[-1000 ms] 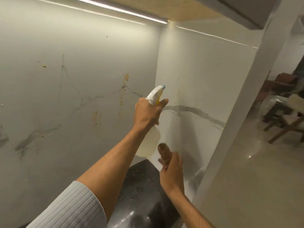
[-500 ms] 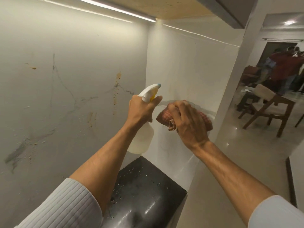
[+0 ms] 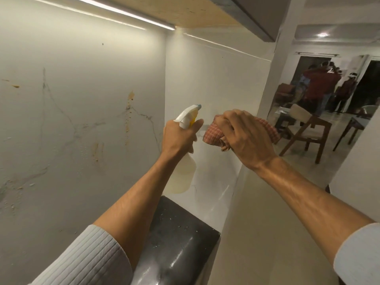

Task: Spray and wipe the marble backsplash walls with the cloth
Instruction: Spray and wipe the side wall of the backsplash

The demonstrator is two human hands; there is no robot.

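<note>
My left hand grips a clear spray bottle with a white and yellow trigger head, nozzle aimed at the side wall. My right hand is shut on a bunched red checked cloth, pressed against the white marble side wall just right of the nozzle. The long marble backsplash on the left has grey veins and several orange-brown stains and drips.
A black speckled countertop lies below, dotted with droplets. An LED strip and the cabinet underside are overhead. To the right, wooden chairs and several people stand in the far room.
My right hand rose from low near the counter to the side wall with the cloth, then stayed pressed there. The left hand kept the bottle nearly still.
</note>
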